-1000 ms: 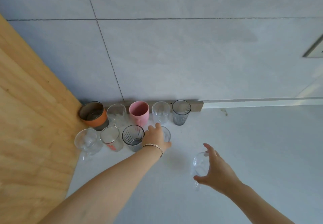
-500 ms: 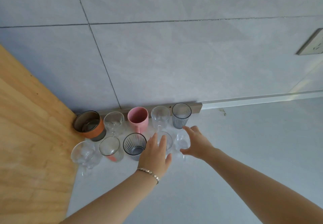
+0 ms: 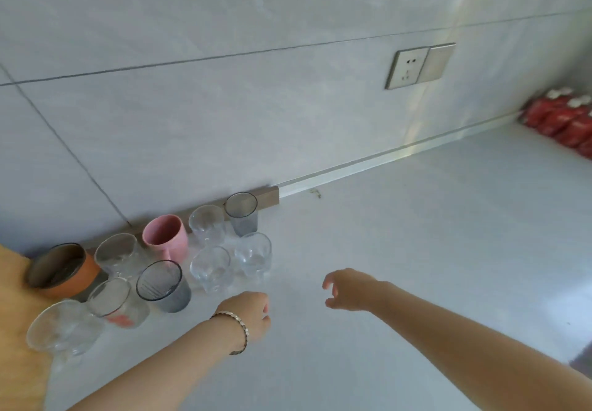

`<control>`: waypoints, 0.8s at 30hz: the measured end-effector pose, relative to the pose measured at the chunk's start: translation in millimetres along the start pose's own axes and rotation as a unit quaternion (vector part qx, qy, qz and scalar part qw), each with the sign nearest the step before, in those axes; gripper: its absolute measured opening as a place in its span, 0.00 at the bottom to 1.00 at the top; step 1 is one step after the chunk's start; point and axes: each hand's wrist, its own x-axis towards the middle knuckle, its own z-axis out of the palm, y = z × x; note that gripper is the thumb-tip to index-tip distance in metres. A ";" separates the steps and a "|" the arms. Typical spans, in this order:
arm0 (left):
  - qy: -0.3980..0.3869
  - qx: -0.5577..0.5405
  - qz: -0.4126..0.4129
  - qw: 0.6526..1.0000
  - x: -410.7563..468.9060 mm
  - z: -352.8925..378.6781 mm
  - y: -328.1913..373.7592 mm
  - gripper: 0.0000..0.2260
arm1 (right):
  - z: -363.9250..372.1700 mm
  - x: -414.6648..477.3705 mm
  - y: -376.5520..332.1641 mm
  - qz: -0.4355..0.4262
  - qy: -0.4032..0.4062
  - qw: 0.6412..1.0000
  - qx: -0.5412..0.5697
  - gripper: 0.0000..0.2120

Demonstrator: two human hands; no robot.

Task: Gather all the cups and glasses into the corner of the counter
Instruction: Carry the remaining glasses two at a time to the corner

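Fingers of the right hand (image 3: 347, 288) are spread and loosely curled around nothing; one second earlier this hand carried a clear glass, half a second earlier it was setting that glass down beside the group, and now it has let go and drawn back toward 5 o'clock of the cluster. The released glass (image 3: 253, 256) stands upright at the 3 o'clock end of the front row, just beside a second clear glass (image 3: 211, 268) and in front of the smoky ribbed tumbler (image 3: 242, 213). The left hand (image 3: 248, 316), bracelet at the wrist, has also pulled away from the glasses and hangs over the counter (image 3: 416, 250) at 6 o'clock of the cluster, its fingers curled inward and empty. The pink mug (image 3: 166, 237), the orange-banded cup (image 3: 61, 271) and the remaining glasses sit packed against the wall where the wooden panel (image 3: 19, 362) meets it, at 9 o'clock of the view. No further cup or glass shows on the open counter toward 3 o'clock, only red packets (image 3: 567, 122) at the far end, so the gathering appears complete or nearly so.
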 end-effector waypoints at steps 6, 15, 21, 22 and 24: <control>0.006 0.042 0.107 0.993 32.7 5.4 154.7 0.07 | 5.4 -108.5 167.1 0.130 0.020 0.988 0.075 0.21; 0.021 0.081 0.270 0.959 33.5 83.7 463.8 0.04 | 49.9 -343.0 449.7 0.335 0.024 0.932 0.136 0.15; -0.020 0.094 0.333 0.938 18.6 135.3 619.9 0.04 | 95.3 -469.4 568.2 0.452 0.087 0.863 0.209 0.18; -0.023 0.102 0.342 0.934 18.5 142.1 640.6 0.04 | 103.8 -484.5 583.7 0.464 0.096 0.854 0.217 0.18; -0.030 0.120 0.358 0.926 22.0 153.2 679.6 0.03 | 118.2 -507.2 613.2 0.486 0.110 0.833 0.238 0.19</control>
